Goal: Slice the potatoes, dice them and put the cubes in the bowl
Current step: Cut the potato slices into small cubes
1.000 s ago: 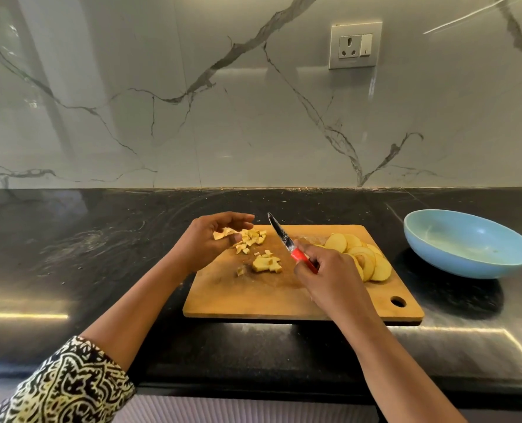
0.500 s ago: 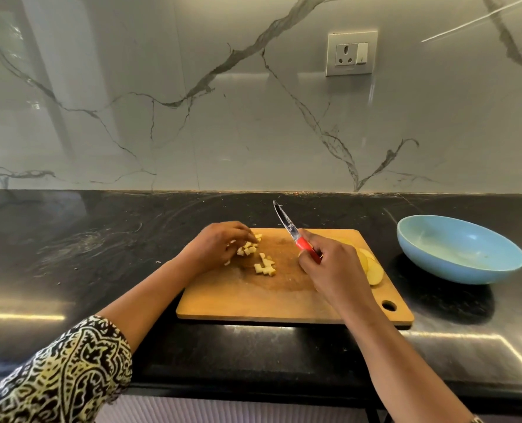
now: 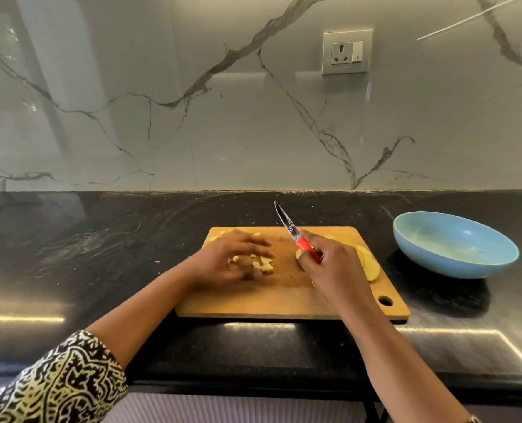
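Potato cubes (image 3: 265,265) lie in a small heap on the left half of the board (image 3: 268,303), and a few more pieces (image 3: 223,234) sit at its far left corner. The left hand (image 3: 233,264) is laid over the heap with fingers spread apart and fairly straight. It is blurred, so I cannot tell whether the fingertips touch the cubes or which cubes lie under the palm. The right hand (image 3: 333,270) is curled tight round the red handle of the knife (image 3: 299,239), whose blade slants up and away to the left, clear of the board. Behind and to the right of that hand lie overlapping potato slices (image 3: 369,267) on the board's right side, and the hand hides most of them. The bowl (image 3: 455,268) stands on the counter (image 3: 101,254) to the right of the board, apart from it. Its inside shows bare blue with a faint pale smear. The board's hanging hole is at its near right corner. A patterned sleeve (image 3: 55,380) is cut off by the lower left edge of the view, and the right forearm runs out at the bottom. A socket (image 3: 346,51) is set in the marble wall (image 3: 162,117) behind.
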`<state>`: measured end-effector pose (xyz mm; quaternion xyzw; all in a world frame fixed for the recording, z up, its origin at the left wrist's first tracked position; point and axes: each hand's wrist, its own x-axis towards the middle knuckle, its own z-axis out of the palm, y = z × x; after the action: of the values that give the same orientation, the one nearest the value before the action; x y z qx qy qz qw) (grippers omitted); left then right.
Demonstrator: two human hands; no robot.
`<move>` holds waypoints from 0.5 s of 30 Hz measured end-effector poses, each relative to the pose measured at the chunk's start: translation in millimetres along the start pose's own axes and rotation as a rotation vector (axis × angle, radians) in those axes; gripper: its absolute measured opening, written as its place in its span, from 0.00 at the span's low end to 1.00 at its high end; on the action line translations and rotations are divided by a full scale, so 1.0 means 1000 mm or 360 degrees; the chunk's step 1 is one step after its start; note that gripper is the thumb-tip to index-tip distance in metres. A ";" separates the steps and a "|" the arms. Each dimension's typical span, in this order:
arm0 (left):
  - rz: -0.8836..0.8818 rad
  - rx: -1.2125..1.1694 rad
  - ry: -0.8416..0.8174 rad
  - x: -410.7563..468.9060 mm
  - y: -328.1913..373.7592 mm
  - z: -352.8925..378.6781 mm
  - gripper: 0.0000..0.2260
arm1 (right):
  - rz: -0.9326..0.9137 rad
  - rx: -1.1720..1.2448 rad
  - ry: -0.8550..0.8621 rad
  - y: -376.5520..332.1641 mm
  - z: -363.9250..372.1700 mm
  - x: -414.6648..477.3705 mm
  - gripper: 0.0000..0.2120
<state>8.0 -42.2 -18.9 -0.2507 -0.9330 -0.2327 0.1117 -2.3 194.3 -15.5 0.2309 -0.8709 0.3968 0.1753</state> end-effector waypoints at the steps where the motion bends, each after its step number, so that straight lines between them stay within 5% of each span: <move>1: 0.0080 0.0158 -0.0112 0.004 0.003 0.005 0.16 | -0.0001 0.0001 0.0004 0.000 0.000 0.000 0.20; 7: 0.0073 0.0849 0.0180 0.025 -0.012 0.004 0.09 | -0.0026 0.0001 0.0011 0.000 0.001 0.000 0.20; 13: -0.0418 0.0237 0.0637 0.016 -0.027 -0.014 0.11 | -0.0061 -0.0009 0.0031 0.001 0.002 -0.001 0.20; 15: -0.0522 -0.0015 0.0600 0.011 -0.026 -0.023 0.11 | -0.0066 -0.0015 0.0019 0.000 0.001 -0.003 0.20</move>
<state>-12.8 -69.1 -5.3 -0.0485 -0.9228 -0.2947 0.2434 0.2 194.0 -17.7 0.2456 -0.8668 0.3904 0.1897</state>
